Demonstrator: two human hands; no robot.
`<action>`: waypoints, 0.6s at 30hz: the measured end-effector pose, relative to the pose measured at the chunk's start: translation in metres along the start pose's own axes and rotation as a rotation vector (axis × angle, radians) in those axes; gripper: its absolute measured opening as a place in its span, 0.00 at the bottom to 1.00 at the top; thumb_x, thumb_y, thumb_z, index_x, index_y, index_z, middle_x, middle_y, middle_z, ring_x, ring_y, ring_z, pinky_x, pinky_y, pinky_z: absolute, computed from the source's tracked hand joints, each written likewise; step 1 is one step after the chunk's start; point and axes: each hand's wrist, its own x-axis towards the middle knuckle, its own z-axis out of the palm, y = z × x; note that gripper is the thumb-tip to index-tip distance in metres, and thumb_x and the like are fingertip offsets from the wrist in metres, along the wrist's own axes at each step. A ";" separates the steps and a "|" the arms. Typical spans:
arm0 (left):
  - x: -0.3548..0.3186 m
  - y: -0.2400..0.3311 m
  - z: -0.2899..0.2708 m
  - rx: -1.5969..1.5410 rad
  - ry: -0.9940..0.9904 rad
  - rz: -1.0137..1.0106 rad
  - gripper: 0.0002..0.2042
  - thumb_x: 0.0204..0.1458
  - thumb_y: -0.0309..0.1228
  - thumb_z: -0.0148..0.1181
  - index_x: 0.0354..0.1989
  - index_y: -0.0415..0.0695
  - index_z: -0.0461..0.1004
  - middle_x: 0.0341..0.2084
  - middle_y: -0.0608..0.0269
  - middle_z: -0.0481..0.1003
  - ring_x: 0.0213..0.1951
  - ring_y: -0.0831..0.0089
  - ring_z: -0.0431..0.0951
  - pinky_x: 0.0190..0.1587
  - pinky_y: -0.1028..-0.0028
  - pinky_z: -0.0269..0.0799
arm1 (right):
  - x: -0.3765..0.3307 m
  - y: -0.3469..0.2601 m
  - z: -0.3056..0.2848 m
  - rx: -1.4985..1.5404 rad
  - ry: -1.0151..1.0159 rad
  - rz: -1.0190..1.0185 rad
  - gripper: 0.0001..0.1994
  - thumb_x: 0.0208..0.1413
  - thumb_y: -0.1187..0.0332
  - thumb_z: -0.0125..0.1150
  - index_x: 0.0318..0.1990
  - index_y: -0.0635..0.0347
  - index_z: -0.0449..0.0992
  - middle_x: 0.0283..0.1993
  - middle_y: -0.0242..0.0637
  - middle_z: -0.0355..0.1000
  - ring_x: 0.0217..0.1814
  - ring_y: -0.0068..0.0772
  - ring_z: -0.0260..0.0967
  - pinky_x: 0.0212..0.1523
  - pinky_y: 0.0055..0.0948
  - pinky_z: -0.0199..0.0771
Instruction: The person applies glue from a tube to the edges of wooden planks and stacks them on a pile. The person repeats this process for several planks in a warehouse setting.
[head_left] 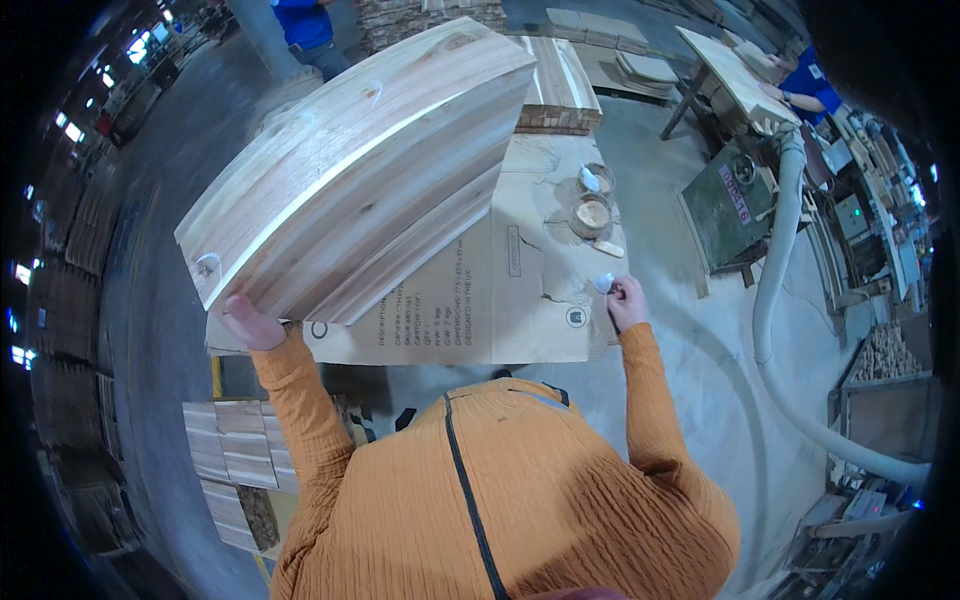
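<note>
Head view. Item 1: panel (370,180), striped wood, set aslant over the left part of the cardboard (530,335); whether it is raised or laid flat cannot be told. Item 2: left hand (252,324), set at the panel's near-left corner, thumb along the face; the other fingers are hidden, so their closure cannot be told. Item 3: right hand (628,304), fingers narrowed, a small white piece (604,283) apparently pinched at the tips, clear of the panel. Item 4: near tub (592,237) and far tub (608,187), placed side by side on the cardboard's right.

Handling note, as judged: the corner should be firmly supported so that the panel is not rocked; the white piece should be pinched lightly, and the tubs should not be knocked.
</note>
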 end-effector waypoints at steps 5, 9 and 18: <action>0.001 -0.013 0.007 -0.036 0.072 0.073 0.41 0.45 0.62 0.48 0.53 0.33 0.59 0.47 0.51 0.66 0.47 0.65 0.68 0.48 0.66 0.66 | 0.063 0.003 -0.032 0.007 0.135 0.043 0.08 0.46 0.73 0.56 0.35 0.58 0.76 0.32 0.40 0.68 0.33 0.31 0.66 0.34 0.27 0.68; -0.009 -0.030 -0.027 -0.169 -0.014 -0.046 0.36 0.48 0.54 0.50 0.55 0.33 0.57 0.50 0.53 0.64 0.50 0.65 0.66 0.52 0.64 0.63 | 0.134 -0.044 -0.010 -0.204 -0.149 -0.023 0.10 0.47 0.63 0.57 0.34 0.57 0.76 0.34 0.46 0.69 0.37 0.40 0.68 0.37 0.33 0.68; 0.013 0.016 0.009 0.173 0.013 0.189 0.45 0.44 0.63 0.48 0.58 0.30 0.54 0.48 0.46 0.67 0.51 0.59 0.67 0.53 0.66 0.60 | 0.163 -0.073 0.018 -1.005 -0.435 0.056 0.14 0.42 0.58 0.61 0.38 0.50 0.77 0.43 0.41 0.71 0.46 0.42 0.70 0.45 0.39 0.71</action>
